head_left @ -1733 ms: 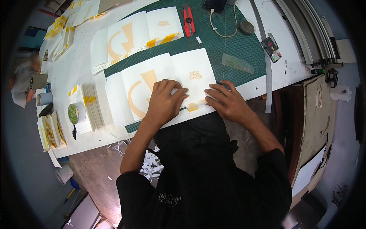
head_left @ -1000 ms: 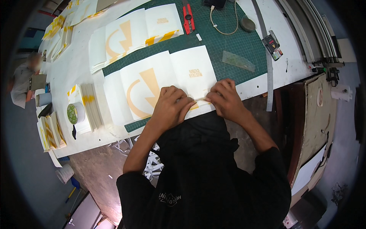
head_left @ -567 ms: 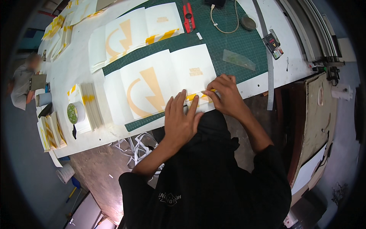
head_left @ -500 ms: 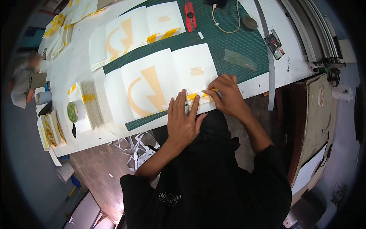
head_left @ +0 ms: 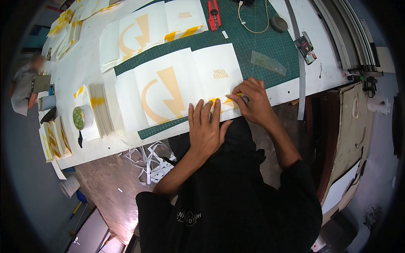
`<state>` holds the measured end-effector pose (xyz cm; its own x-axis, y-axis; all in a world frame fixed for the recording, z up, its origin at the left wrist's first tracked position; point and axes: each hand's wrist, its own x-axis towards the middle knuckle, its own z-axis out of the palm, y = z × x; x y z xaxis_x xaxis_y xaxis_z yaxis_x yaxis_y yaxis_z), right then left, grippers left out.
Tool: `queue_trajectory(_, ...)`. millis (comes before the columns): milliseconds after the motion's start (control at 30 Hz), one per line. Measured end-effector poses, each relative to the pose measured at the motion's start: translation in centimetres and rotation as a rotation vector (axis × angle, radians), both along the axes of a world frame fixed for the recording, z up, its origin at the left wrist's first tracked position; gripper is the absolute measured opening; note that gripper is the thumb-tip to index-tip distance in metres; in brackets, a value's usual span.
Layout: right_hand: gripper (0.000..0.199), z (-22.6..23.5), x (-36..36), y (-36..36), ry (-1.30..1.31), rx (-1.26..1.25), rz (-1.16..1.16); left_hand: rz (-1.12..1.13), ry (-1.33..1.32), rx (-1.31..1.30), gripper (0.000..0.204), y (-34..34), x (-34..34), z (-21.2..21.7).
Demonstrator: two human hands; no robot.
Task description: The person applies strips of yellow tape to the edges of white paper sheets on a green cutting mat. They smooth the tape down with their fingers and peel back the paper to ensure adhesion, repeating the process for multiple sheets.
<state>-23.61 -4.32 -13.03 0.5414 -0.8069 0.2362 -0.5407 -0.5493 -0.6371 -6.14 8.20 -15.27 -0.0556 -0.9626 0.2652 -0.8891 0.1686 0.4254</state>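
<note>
A white printed paper sheet [head_left: 202, 78] with an orange bolt design lies in front of me, partly over a green cutting mat [head_left: 270, 44]. Along its near edge runs a narrow folded flap with yellow stripes [head_left: 230, 104]. My left hand [head_left: 207, 128] rests on this near edge, fingers stretched and spread. At the right end of the flap, my right hand [head_left: 255, 101] pinches the folded edge between thumb and fingers; its fingertips partly hide the paper there. Beyond lies a stack of similar printed sheets [head_left: 137, 33].
A red cutter [head_left: 214, 14], a clear plastic strip [head_left: 268, 63] and a round grey object [head_left: 279, 23] lie on the mat. A steel ruler [head_left: 301, 90] crosses the table's right side. Leftward stand folded paper stacks [head_left: 99, 111] and a tape roll [head_left: 82, 117]. A person [head_left: 26, 84] is at far left.
My left fingers have spread further apart on the near edge. My right hand keeps its pinch at the flap's right end. The whole view has shifted slightly.
</note>
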Motion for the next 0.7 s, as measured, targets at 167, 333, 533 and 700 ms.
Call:
queue_trajectory(167, 0.011, -0.4, -0.4, 0.1, 0.020, 0.051, -0.010, 0.023, -0.095, -0.003, 0.073, 0.1, -0.3, 0.0)
queue_trajectory(333, 0.016, -0.8, -0.4, 0.6, 0.010, 0.035, -0.082, 0.031, -0.150, -0.006, 0.070, 0.3, -0.4, -0.3)
queue_trajectory(533, 0.023, -1.2, -0.5, 0.9, 0.005, -0.040, -0.185, 0.037, -0.200, -0.001, 0.066, 0.2, -0.6, -0.2)
queue_trajectory(700, 0.025, -2.2, -0.7, 0.9, -0.028, -0.046, -0.261, 0.044, -0.199, -0.007, 0.067, 0.1, -0.8, -0.2)
